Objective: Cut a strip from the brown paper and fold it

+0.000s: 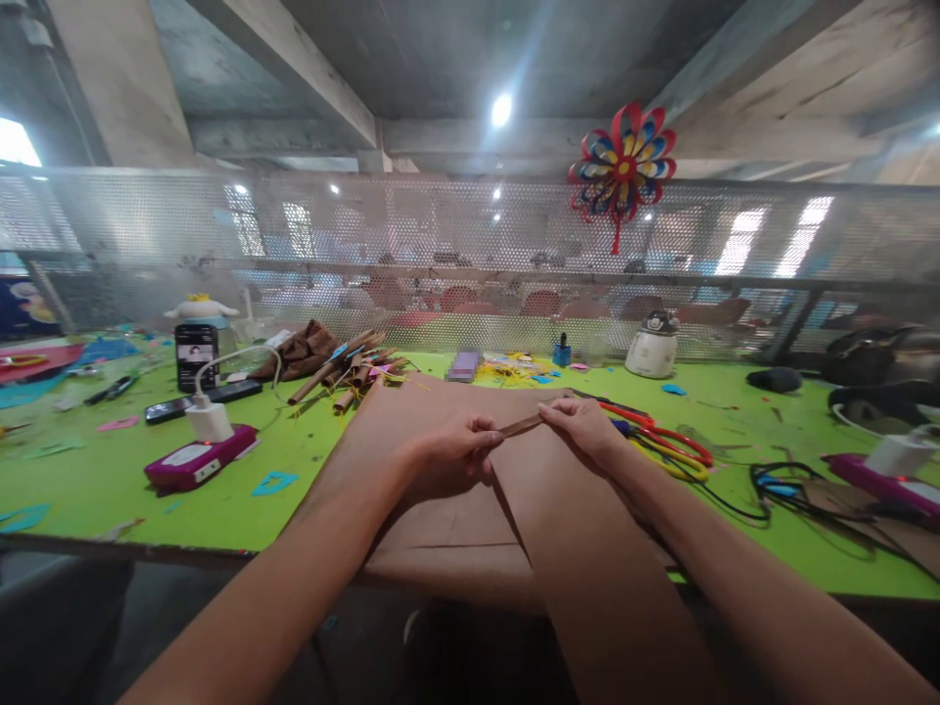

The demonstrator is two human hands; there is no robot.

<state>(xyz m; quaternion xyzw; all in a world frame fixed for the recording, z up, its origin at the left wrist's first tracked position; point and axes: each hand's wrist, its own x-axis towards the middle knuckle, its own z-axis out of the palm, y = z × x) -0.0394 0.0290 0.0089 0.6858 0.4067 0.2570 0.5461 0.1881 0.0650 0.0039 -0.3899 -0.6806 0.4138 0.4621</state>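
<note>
Pinching a thin brown paper strip (523,425) at center frame, the left hand (447,455) and right hand (584,428) grasp opposite ends, its long axis running left-to-right above brown sheets (455,529) on the green desk (110,480).

Two bare forearms entering from the bottom edge, long and slender, widened toward the frame by the lens; no sleeves, cuffs or gloves anywhere along them; no watch, bracelet or band at either wrist; left hand (449,458) bare, fingers (486,427) without rings, nails short and unpainted as far as visible; right hand (584,429) likewise bare and ringless; upper arms, shoulders and clothing out of view.
</note>
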